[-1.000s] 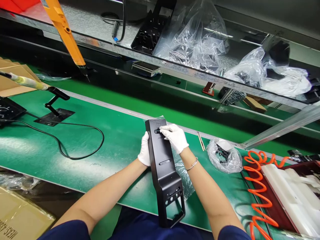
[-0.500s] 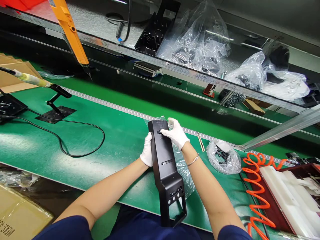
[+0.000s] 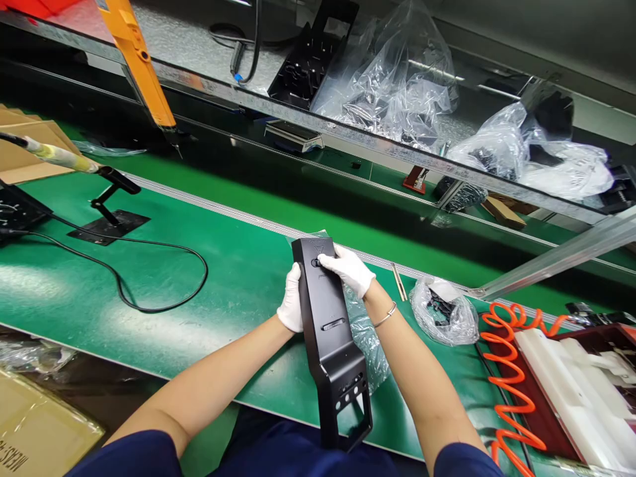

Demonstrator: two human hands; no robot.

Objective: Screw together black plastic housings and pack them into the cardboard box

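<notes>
A long black plastic housing [image 3: 325, 301] is tilted up in front of me, with a square frame-like opening at its near end. My left hand [image 3: 291, 301], in a white glove, grips its left edge; the fingers behind it are hidden. My right hand [image 3: 350, 268], also gloved, is closed at the upper right edge. Its thumb presses on a small round hole or button near the top of the housing. Beneath and behind the housing lies a clear plastic bag [image 3: 370, 341] on the green bench [image 3: 238, 265].
A yellow electric screwdriver [image 3: 142, 66] hangs at upper left. A soldering iron [image 3: 59, 156] rests in its stand, its black cable looping over the bench. To the right are tweezers [image 3: 399, 281], a bag of small black parts [image 3: 444, 311], a coiled orange hose [image 3: 511, 384] and a white fixture [image 3: 571, 397].
My right hand's fingers have come down around the housing's right edge, while the thumb stays near the round spot. The left hand and housing have barely shifted.
</notes>
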